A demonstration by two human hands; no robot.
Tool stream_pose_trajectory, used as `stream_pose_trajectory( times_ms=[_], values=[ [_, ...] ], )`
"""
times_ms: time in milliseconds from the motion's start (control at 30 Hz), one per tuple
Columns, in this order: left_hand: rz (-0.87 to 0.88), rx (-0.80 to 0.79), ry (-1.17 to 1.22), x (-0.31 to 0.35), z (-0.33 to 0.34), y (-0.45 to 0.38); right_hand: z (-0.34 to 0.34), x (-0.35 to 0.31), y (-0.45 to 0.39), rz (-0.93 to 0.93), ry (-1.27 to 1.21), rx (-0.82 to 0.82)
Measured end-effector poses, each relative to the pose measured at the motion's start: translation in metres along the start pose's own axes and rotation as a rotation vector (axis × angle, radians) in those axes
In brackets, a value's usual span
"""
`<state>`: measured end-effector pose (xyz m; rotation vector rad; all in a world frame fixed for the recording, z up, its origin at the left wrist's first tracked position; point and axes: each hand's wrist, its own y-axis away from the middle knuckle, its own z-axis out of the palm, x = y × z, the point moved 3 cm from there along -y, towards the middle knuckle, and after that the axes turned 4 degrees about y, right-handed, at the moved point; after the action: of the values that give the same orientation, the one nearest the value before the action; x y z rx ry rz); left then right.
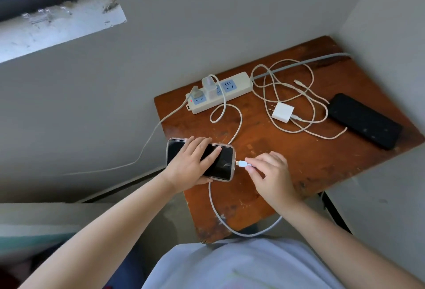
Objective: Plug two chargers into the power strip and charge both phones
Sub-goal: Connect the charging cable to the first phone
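A white power strip (pixel 239 83) lies at the back of the brown wooden table (pixel 310 157), with one white charger (pixel 209 88) plugged into it. My left hand (pixel 192 161) grips a clear-cased phone (pixel 222 164) at the table's left edge, screen dark. My right hand (pixel 271 175) pinches the white cable connector (pixel 242 163), its tip a short gap from the phone's right end. A second white charger (pixel 282 112) lies unplugged on the table amid its coiled cable (pixel 299 95). A black phone (pixel 364 120) rests at the right.
A grey plug (pixel 195 92) sits in the strip's left socket, its cord (pixel 147 141) trailing off the table to the left. The strip's own grey cord (pixel 305 62) runs to the back right corner. Grey walls close in behind and to the right. A window sill (pixel 57 24) is upper left.
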<state>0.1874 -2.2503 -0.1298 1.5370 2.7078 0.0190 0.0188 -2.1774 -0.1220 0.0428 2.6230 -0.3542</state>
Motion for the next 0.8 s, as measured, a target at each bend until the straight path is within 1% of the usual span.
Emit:
stream_pose_trajectory(
  times_ms=[100,233,433,700,800],
  values=[
    [-0.036,0.042,0.037,0.005,0.002,0.006,-0.006,-0.004,-0.008,-0.035,0.009,-0.006],
    [-0.117,0.076,0.113,0.001,0.002,0.017,-0.016,-0.012,-0.015,-0.097,-0.04,-0.064],
    [-0.151,0.115,0.178,0.004,0.001,0.026,-0.025,-0.031,-0.021,-0.2,-0.066,-0.113],
    [-0.172,0.114,0.181,0.008,0.002,0.03,-0.02,-0.036,-0.024,-0.195,-0.004,-0.154],
    [-0.168,0.125,0.179,0.007,0.001,0.03,-0.017,-0.037,-0.024,-0.166,0.009,-0.172]
  ],
)
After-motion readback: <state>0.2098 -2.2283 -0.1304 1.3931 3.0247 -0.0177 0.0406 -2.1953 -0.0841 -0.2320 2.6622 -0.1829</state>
